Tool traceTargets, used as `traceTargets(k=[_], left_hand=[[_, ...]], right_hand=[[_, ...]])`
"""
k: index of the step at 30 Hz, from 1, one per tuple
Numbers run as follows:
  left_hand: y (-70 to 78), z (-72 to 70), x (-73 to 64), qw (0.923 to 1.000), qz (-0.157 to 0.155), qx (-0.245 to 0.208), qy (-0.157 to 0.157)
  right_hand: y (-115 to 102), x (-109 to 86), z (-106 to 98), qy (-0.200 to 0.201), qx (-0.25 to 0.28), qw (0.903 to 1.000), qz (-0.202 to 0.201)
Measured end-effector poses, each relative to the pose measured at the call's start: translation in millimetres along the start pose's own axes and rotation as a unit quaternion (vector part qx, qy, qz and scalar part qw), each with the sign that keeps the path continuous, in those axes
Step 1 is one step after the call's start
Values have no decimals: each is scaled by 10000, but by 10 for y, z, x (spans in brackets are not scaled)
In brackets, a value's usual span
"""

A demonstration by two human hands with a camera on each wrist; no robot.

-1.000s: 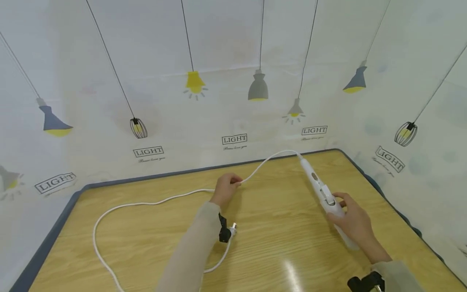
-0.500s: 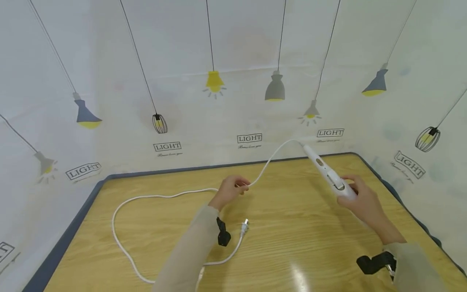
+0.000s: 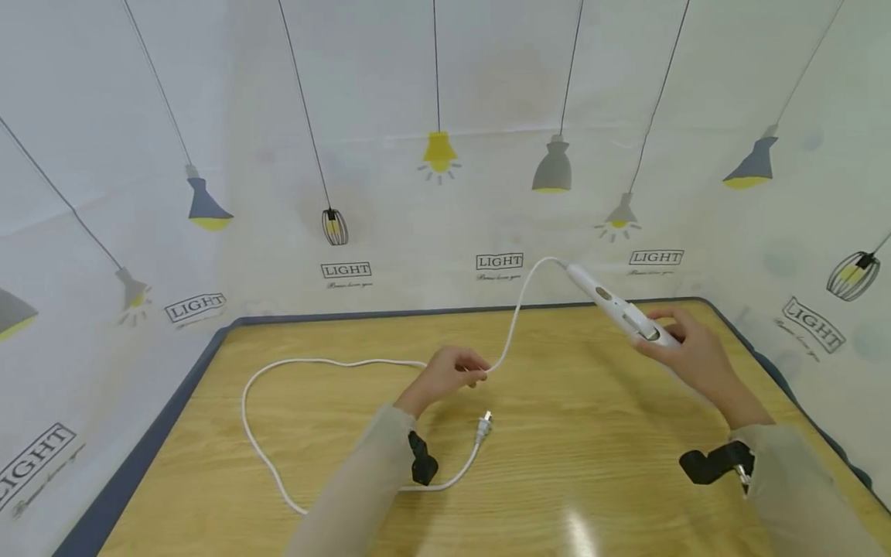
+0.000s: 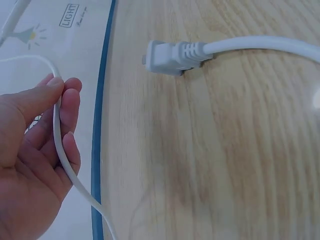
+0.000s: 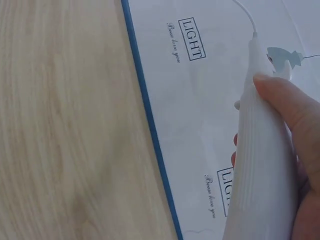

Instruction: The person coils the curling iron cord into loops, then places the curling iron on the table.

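At the right of the head view, the white handheld device (image 3: 614, 305) is being gripped by its lower part in the right hand (image 3: 699, 365), its long axis being slanted toward the upper left. At the centre, its cord (image 3: 514, 322) is being pinched by the left hand (image 3: 445, 376), while the plug (image 3: 483, 426), just below and nearer that hand, is not being held.

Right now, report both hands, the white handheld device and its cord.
Left hand pinching white cord. Right hand gripping white handheld device, held above table. Plug lying unconnected on table. Possible snag: cord passing beneath left sleeve.
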State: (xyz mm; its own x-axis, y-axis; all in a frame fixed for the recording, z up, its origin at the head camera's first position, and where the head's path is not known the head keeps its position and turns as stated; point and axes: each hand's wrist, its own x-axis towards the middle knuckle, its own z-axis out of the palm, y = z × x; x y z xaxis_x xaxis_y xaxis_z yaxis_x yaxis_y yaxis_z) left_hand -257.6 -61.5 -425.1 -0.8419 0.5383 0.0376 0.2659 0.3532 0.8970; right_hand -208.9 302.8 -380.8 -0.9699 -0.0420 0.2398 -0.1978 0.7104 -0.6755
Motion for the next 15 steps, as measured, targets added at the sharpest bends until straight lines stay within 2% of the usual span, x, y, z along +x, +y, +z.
traceTargets(k=[5, 8, 15], left_hand=[[51, 3, -71, 9988, -7, -409, -284], [-91, 28, -30, 9975, -27, -622, -322], [-118, 50, -18, 9968, 59, -672, -437]], right_hand=[[-128, 70, -67, -261, 281, 9987, -346], [-230, 96, -104, -455, 622, 9954, -562], [-431, 84, -162, -793, 1287, 9835, -994]])
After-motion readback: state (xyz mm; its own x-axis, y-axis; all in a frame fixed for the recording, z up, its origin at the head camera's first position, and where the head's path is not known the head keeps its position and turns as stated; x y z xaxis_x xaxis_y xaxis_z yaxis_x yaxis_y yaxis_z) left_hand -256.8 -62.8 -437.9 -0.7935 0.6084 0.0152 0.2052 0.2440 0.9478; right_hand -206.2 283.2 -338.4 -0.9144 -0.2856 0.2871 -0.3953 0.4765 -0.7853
